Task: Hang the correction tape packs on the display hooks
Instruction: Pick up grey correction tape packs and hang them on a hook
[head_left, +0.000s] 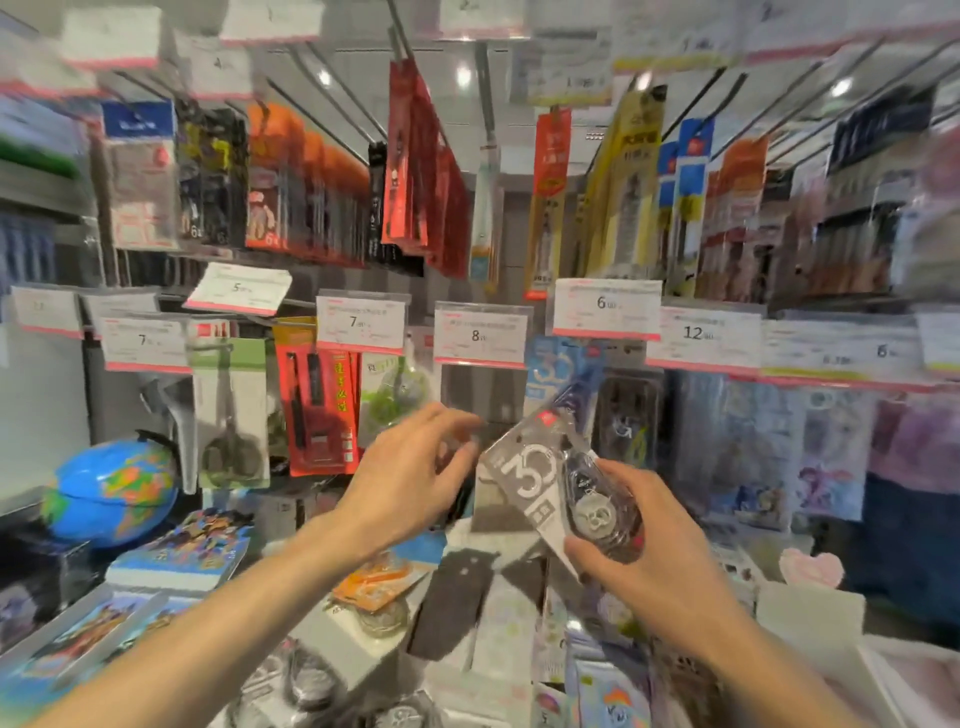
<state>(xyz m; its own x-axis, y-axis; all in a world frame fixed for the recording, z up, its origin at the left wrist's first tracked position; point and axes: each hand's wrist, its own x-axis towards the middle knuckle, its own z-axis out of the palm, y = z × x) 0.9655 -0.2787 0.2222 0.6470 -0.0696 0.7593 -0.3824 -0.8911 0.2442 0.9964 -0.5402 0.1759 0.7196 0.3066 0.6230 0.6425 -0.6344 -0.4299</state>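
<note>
Globe (111, 491) below hanging scissors pack (231, 413)

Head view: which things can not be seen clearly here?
- Display hook under the 8 price tag: not visible, lost in motion blur and dark backing.
- Left hand fingertips: smeared by motion.
- Correction tape pack in the right hand: small print unreadable; lower edge covered by fingers.
- Packs at the bottom edge: cut off.
</note>
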